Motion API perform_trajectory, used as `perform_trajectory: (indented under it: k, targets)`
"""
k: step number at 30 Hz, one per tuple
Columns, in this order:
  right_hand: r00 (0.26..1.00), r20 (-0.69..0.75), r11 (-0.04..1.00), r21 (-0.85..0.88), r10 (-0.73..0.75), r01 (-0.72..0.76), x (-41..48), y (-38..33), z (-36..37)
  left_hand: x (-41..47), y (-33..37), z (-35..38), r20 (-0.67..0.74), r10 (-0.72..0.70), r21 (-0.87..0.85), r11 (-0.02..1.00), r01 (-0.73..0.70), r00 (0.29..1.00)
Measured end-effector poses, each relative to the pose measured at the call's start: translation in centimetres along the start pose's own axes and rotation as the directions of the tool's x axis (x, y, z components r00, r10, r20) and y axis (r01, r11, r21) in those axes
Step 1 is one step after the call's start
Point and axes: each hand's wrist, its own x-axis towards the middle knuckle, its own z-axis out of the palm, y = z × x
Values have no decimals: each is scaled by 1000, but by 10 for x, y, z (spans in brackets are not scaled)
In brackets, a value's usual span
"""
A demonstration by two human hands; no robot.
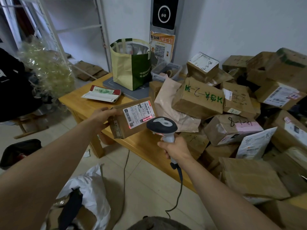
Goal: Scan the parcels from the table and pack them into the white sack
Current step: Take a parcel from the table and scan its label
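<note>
Left hand: the left hand (pixel 101 116) is gripping a brown parcel (pixel 122 128) by its near end, thumb on top, lifting it just off the front edge of the table (pixel 78 103).
Right hand: the right hand (pixel 176 149) is wrapping its fingers round the handle of the scanner (pixel 162 126), and its red beam is falling across the barcode (pixel 146 120).
Sack: the white sack (pixel 93 188) is lying slumped on the floor under the left arm, well apart from the parcel.
Pile: boxes (pixel 199 100) are heaping over the table's right side.
Risk: with that one-ended grip the box could be sagging, sliding the beam off the barcode and spoiling the read. The cable (pixel 180 183), trailing floorward, could snag. The slack sack mouth could fold shut on the drop.
</note>
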Motion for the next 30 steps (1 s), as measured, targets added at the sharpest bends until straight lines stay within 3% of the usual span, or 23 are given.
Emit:
perform_trajectory:
  k: [17,30]
  targets:
    - [999,37,998,-51,28,-27,11,5,9,2,-9,-8,-72,-36,-34,999,33,997]
    - [1000,-22,993,-119,16,-18,21,30,25,-8,-67,-23,-127,-120,-80,991,111,985]
